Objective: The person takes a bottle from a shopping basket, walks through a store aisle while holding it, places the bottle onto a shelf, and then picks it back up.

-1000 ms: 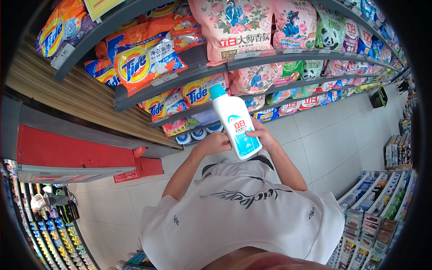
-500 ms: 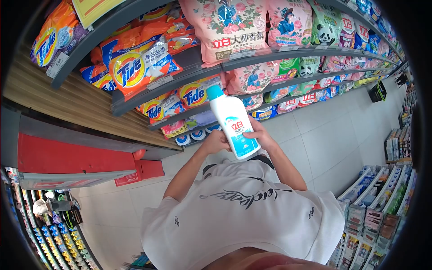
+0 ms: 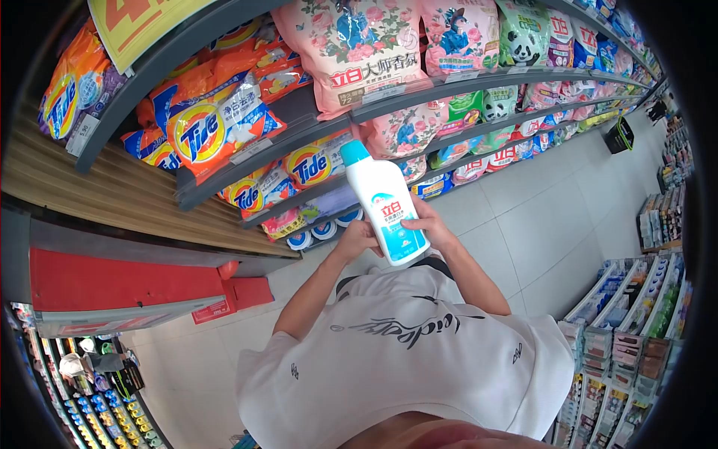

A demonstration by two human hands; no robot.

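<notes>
A white plastic bottle [image 3: 378,187] with a teal cap and a blue-and-white label with red characters is held in front of my chest. It tilts a little, cap pointing up and left. My right hand [image 3: 430,223] grips its right side, the thumb lying across the label. On the lower left side, my left hand [image 3: 358,239] has its fingers curled against the bottle; some of them are hidden behind it. Beyond the cap, a shelf holds orange Tide detergent bags [image 3: 202,131] and a large pink floral bag [image 3: 359,56].
Curved grey shelf edges [image 3: 299,123] run across the top with more detergent bags. A red-topped unit [image 3: 123,277] stands at left. Stocked racks [image 3: 628,314] are at lower right, and a person [image 3: 97,363] is at far left. Pale floor tiles [image 3: 523,224] lie to the right.
The view has shifted slightly, so the shelves sit a little further left and a yellow sign shows more. Both hands keep their hold on the bottle, which has barely moved.
</notes>
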